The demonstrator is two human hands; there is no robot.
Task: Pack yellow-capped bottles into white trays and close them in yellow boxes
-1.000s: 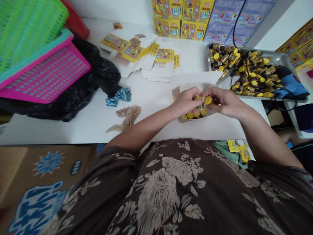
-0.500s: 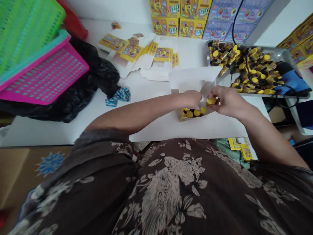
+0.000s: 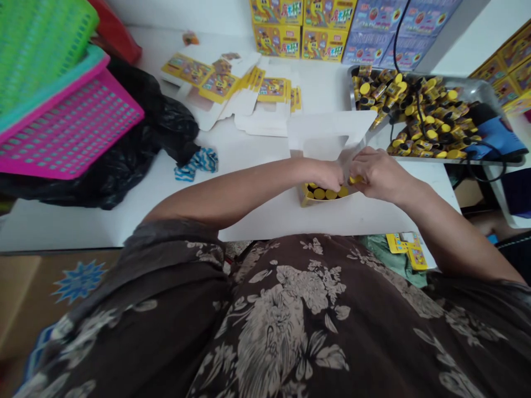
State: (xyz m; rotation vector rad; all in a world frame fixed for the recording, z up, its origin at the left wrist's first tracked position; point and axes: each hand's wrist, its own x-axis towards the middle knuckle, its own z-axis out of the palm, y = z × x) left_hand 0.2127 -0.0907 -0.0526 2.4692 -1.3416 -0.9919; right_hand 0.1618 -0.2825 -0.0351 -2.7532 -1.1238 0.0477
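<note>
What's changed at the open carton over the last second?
Both hands have closed in over the open carton. The right hand still pinches a yellow-capped bottle, now lower and nearer the left hand. The tray of bottles and flat cartons stayed put.

Soft, even light leaves faint shadows; the metal tray [image 3: 483, 84] shows dull glare at 2 o'clock, the left hand [image 3: 327, 174] looks slightly blurred, and wide-lens distortion bends the edges.

yellow-capped bottles [image 3: 326, 193] standing in an open white carton [image 3: 319, 146]
the right hand [image 3: 375, 174] pinches one more bottle [image 3: 354, 179] above them, the left hand [image 3: 327, 175] just beside it; a steel tray [image 3: 485, 88] heaped with bottles lies beyond.
</note>
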